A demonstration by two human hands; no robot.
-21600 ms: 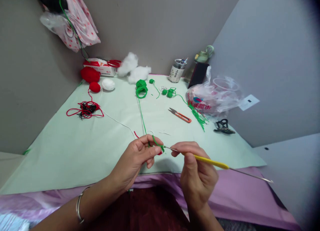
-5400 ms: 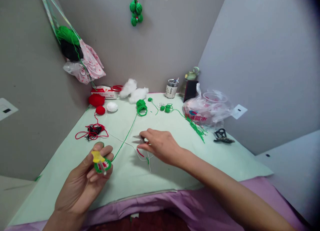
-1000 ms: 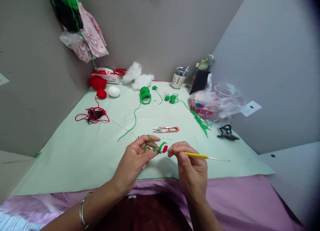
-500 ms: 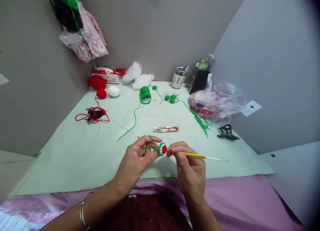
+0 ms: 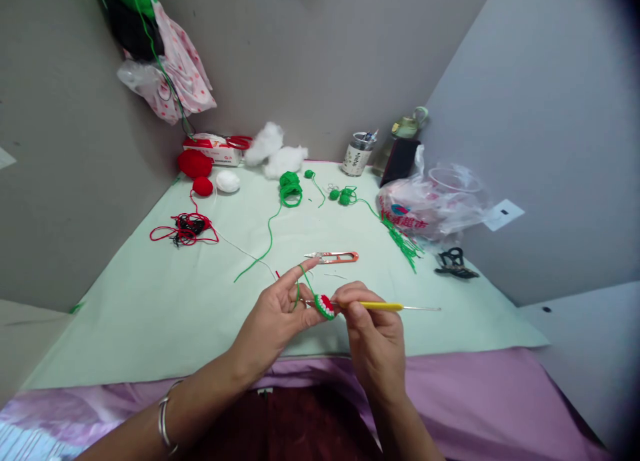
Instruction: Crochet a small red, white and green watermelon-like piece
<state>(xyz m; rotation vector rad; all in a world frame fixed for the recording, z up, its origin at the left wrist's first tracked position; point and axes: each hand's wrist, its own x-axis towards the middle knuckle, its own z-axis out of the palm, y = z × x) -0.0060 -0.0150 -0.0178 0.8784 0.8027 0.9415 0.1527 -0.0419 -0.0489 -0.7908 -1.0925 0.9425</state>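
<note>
Between thumb and fingers, my left hand (image 5: 273, 318) pinches a small crocheted piece (image 5: 325, 306) with a red centre, a white ring and a green edge. Green yarn (image 5: 307, 279) runs from the piece over my raised left index finger. My right hand (image 5: 377, 338) grips a crochet hook (image 5: 381, 306) by its yellow handle. One thin metal end of the hook points left at the crocheted piece; the other sticks out to the right. How the tip sits in the stitches is too small to tell. Orange thread snips (image 5: 340, 256) lie just beyond my hands.
Red yarn balls (image 5: 195, 163), a white yarn ball (image 5: 228, 181) and tangled red and black yarn (image 5: 187, 229) lie left. Stuffing (image 5: 285, 161), green yarn (image 5: 290, 188) and a pen tin (image 5: 357, 156) stand at the back. Right are a plastic bag (image 5: 425, 204) and a claw clip (image 5: 455, 264).
My left index finger has lifted and straightened, drawing the green yarn up. The crocheted piece has tilted and dropped slightly. My right hand and the hook have shifted a little left.
</note>
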